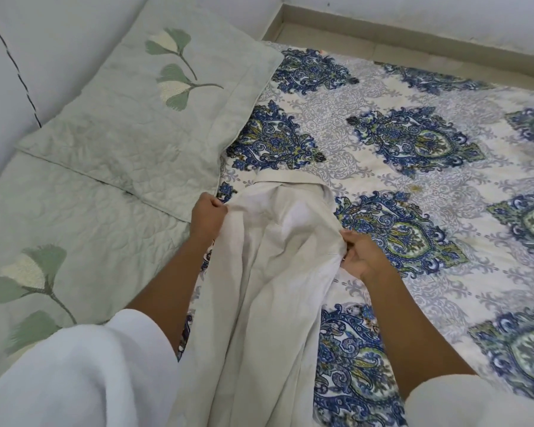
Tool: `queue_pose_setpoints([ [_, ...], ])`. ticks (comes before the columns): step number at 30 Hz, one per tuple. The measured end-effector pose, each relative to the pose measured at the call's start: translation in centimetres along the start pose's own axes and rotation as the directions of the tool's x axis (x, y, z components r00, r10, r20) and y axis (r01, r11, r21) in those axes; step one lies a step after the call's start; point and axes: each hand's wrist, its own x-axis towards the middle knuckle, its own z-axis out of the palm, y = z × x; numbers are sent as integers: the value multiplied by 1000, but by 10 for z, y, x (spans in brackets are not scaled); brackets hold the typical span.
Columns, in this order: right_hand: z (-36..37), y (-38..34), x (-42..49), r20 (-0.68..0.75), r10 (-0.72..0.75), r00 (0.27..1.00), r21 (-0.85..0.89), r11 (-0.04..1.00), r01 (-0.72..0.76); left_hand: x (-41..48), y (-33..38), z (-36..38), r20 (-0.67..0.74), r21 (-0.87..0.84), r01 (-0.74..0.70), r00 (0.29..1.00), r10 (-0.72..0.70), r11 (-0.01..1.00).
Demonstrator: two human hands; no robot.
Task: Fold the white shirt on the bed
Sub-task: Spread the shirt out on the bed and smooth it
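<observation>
White walls point(413, 13) close off the far side of a bed point(490, 303) dressed in a blue and cream patterned sheet point(383, 97), with a pale green quilted pillow point(142, 118) lying at its left. The white shirt point(269, 288) lies lengthwise on the sheet just beside that pillow. Its collar point(290, 177) rests flat at the far end and its body runs back toward the person in loose lengthwise creases. The 2 hands hold it near the shoulders. The left hand point(208, 212) has its fingers curled round a bunch of fabric at the left shoulder edge. The right hand point(359, 254) pinches the right edge a little lower, thumb on top of the cloth. Between the 2 grips the cloth sags and wrinkles rather than lying taut.

The step in hand looks like spreading the garment flat ahead of the first fold. To do it well, both hands should probably draw apart evenly until the shoulder line is straight and the collar sits centred. They can then lower the cloth so it settles without trapped ridges. The right grip sits lower than the left, so levelling the 2 would help make the fold lines square. The lower part of the shirt runs out of view, so whether the hem and sleeves lie straight cannot be told; they likely need smoothing too.
</observation>
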Motion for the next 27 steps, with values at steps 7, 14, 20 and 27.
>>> queue_pose_setpoints([
  [7,-11,-17,-79,162,-106,981,-53,992,116,-46,40,-61,644,-233,435,739,-197,870],
  [14,-53,-53,-201,269,-190,944,-245,935,258,-134,91,-129,744,-108,174,667,-37,979],
  [20,-122,-97,-299,324,-234,917,-337,877,343,-215,128,-160,780,-67,35,626,31,997],
  [27,-219,-142,-395,395,-175,902,-651,639,409,-311,175,-148,844,0,-139,531,75,990],
])
